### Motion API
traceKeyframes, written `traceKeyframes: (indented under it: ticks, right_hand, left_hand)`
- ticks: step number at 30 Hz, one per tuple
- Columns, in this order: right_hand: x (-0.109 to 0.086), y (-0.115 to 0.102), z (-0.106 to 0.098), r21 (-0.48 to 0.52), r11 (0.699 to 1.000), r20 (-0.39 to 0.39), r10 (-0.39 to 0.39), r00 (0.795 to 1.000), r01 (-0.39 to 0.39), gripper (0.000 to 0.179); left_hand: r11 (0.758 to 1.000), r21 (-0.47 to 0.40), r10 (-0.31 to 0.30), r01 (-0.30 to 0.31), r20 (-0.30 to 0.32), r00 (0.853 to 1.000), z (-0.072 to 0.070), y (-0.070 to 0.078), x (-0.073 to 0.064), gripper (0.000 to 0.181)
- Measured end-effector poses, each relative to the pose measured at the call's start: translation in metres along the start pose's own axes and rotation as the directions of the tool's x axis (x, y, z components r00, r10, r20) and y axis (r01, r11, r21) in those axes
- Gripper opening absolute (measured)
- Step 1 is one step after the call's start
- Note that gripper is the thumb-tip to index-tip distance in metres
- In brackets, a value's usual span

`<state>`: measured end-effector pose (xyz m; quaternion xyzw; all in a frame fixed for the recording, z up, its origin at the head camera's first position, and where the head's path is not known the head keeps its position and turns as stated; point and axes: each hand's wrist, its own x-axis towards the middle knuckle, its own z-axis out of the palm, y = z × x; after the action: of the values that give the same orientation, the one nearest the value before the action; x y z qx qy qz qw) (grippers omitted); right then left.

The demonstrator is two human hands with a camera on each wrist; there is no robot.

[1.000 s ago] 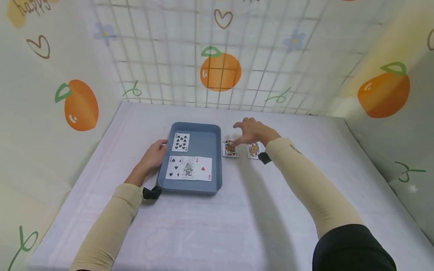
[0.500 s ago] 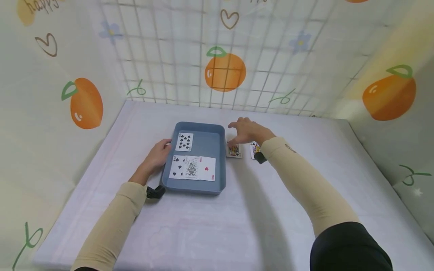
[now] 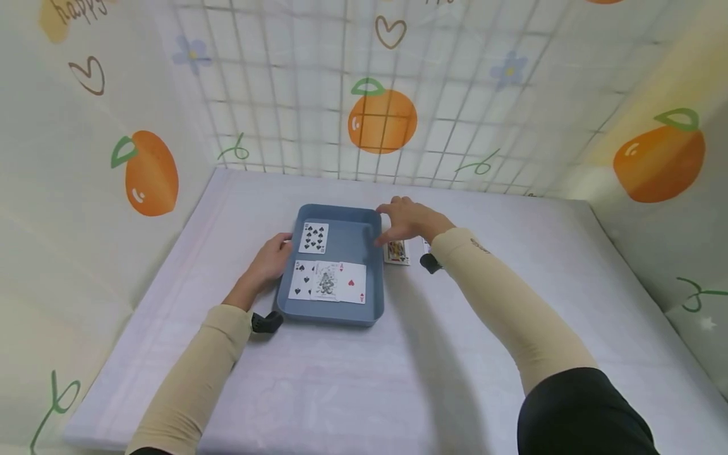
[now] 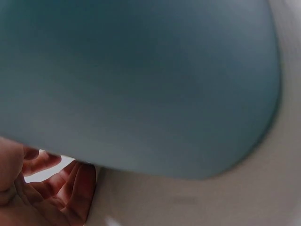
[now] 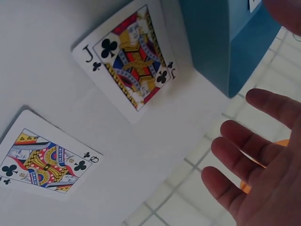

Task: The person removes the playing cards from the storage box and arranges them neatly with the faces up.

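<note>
A blue tray [image 3: 341, 314] holds a spade card [image 3: 314, 238] with many pips at its upper left. Along its near end a spade card [image 3: 300, 280], a joker [image 3: 326, 282] and an ace of hearts [image 3: 354, 283] overlap in a row. My left hand [image 3: 270, 260] rests against the tray's left side, its fingers partly behind the tray in the left wrist view. My right hand [image 3: 407, 220], fingers spread and holding nothing, hovers at the tray's right rim. Below it, on the table, lie a jack of clubs [image 5: 134, 61] and a queen of clubs [image 5: 47, 162].
A white cloth covers the table [image 3: 341, 379]. At the back stands a wire grid [image 3: 443, 126] behind a sheet printed with oranges, and printed sheets hang on both sides. The right forearm [image 3: 512, 303] reaches across the table's right half.
My right hand has moved left from above the jack of clubs to the tray's right rim, uncovering more of that card. The left hand keeps its place on the tray. The head view has shifted slightly.
</note>
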<state>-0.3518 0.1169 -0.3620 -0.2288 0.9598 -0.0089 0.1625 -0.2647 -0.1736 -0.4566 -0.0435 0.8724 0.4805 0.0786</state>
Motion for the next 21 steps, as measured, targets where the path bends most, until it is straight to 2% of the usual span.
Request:
traceKeyframes:
  ticks: [11,21]
  right_hand:
    - [0.004,-0.012,-0.002,-0.015,1.000,0.003,-0.010,1.000,0.010,0.086]
    - [0.008,-0.024,-0.004,-0.028,0.998,-0.025,-0.062,0.998,0.061,0.087]
  left_hand:
    - [1.000,0.004,0.003,-0.003,0.004,1.000,-0.001,0.000,0.000,0.050]
    - [1.000,-0.001,0.000,0.000,0.000,1.000,-0.001,-0.001,0.003,0.050]
